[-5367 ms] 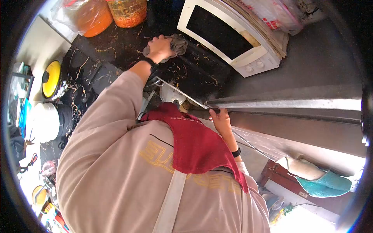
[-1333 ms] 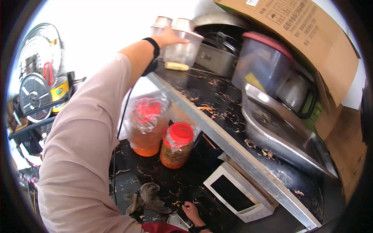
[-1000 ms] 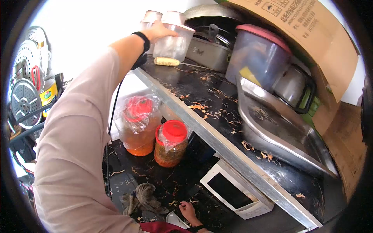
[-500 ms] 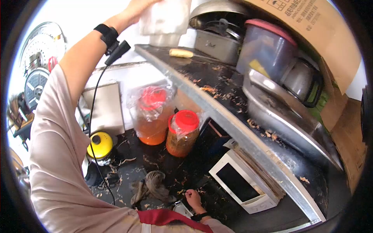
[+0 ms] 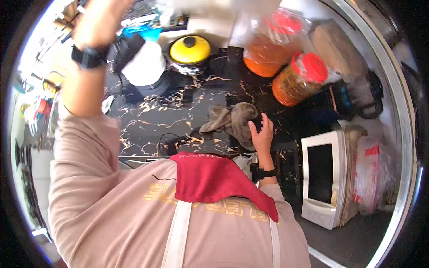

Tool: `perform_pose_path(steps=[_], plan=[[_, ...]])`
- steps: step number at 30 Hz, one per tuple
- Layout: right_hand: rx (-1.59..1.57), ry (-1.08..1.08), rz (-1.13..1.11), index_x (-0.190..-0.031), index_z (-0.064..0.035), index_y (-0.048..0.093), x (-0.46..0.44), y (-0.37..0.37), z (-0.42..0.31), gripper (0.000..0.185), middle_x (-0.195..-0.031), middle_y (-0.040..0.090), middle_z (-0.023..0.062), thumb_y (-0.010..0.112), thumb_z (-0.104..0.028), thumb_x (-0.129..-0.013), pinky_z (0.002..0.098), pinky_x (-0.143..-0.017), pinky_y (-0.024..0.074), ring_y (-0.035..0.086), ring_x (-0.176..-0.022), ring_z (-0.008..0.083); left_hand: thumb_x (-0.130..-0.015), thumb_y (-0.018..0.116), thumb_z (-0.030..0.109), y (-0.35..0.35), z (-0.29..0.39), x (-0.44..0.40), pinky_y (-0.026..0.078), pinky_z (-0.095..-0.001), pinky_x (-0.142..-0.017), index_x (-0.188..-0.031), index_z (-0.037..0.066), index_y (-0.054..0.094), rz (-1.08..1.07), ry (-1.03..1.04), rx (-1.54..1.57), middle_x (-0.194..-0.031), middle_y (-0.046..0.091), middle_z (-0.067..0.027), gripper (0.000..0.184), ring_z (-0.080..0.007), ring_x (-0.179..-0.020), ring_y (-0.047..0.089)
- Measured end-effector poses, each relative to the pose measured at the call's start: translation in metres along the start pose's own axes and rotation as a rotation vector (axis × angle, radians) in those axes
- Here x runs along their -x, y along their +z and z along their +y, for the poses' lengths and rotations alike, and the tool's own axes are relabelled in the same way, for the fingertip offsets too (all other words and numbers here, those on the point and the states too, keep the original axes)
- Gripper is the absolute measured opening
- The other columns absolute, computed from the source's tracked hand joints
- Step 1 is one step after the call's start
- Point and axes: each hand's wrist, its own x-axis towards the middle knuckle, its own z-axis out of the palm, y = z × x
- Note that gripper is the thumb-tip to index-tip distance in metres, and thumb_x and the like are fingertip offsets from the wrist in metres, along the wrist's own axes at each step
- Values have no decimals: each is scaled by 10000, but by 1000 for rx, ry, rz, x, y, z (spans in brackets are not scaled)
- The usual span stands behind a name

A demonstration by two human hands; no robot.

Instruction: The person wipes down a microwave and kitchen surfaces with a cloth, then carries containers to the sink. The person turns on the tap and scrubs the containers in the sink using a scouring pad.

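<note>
My left hand [image 5: 102, 22] is raised at the upper left, smeared by motion and cut off by the frame edge. Its fingers and anything in them cannot be made out. A blurred whitish shape [image 5: 208, 5] crosses the top edge to its right. My right hand [image 5: 262, 130] is low over the black counter [image 5: 152, 120], thumb and fingers apart, with nothing visible between them. Right beside its fingertips lies a crumpled grey-brown rag [image 5: 241, 118]; whether they touch it is unclear.
A yellow-lidded pot [image 5: 190, 50] and a white rounded object [image 5: 145, 64] stand at the back. Two red-lidded jars, one larger [image 5: 266, 56] and one smaller [image 5: 297, 80], are at the right. Nearer are a white microwave [image 5: 321, 176] and the shelf's metal edge [image 5: 409, 134].
The view has swung down and left, away from the upper shelf. My left hand, earlier at a translucent white container above the shelf, is now blurred at upper left. My right hand's fingers have spread.
</note>
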Motion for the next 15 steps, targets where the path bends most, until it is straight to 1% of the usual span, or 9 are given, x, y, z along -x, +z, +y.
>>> perform_pose_path(steps=[1,2,4,5,6,7,8,10,15], plan=[[64,-140,13,-1305,-54,429,-7,10,-7,643,-1251,441,243,683,-371,-807,443,-893,431,465,-1126,369,-785,699,329,-5,-3,35,463,-336,-887,-1171,-16,489,29,-111,-88,-1128,582,-118,558,-224,-1035,558],[43,-166,-1,-1305,-54,429,-11,21,-12,643,-1251,441,243,683,-371,-807,443,-893,431,465,-1126,369,-733,736,323,-14,-8,66,445,-349,-916,-1236,-33,387,58,-217,-176,-1167,539,-130,708,-230,-1076,527],[74,-119,-157,-1382,-68,328,-11,42,-14,838,-1331,366,265,718,-449,-745,476,-974,374,365,-1236,418,-629,812,310,-33,-9,120,410,-376,-975,-1368,-67,183,129,-425,-355,-1245,453,-153,1041,-244,-1157,465],[140,-112,-161,-1411,-104,285,-7,54,-14,911,-1389,294,265,744,-457,-707,509,-971,369,352,-1249,438,-591,829,347,-29,-3,140,364,-386,-1009,-1380,-16,211,96,-375,-417,-1280,416,-121,1066,-234,-1198,417],[120,-139,-188,-1411,-104,285,-4,59,-19,911,-1389,294,265,744,-457,-707,509,-971,369,352,-1249,438,-532,801,266,-28,7,164,267,-360,-1078,-1392,-6,213,130,-492,-427,-1319,384,-122,1077,-235,-1259,351],[191,-43,-219,-1417,-134,273,-2,64,-22,903,-1396,286,259,748,-434,-711,530,-956,371,355,-1245,444,-528,785,272,-20,20,182,271,-366,-1079,-1391,-5,223,238,-632,-290,-1336,372,-140,1067,-243,-1263,352],[269,53,-250,-1424,-163,261,-2,67,-26,899,-1402,279,253,753,-412,-714,551,-942,374,358,-1241,450,-528,777,245,-30,23,205,283,-373,-1074,-1391,10,220,185,-639,-453,-1338,365,-158,1054,-264,-1261,360],[320,68,-238,-1428,-214,243,-3,76,-19,889,-1417,255,238,758,-367,-719,576,-915,378,367,-1231,455,-530,771,209,-43,39,235,292,-379,-1070,-1384,16,221,23,-612,-652,-1331,363,-179,1034,-290,-1264,363],[368,50,-212,-1409,-206,266,-5,82,-20,840,-1388,283,242,747,-342,-733,563,-907,387,397,-1201,455,-525,793,227,-63,64,276,277,-373,-1068,-1390,6,209,9,-708,-655,-1348,323,-152,1066,-278,-1291,328]])
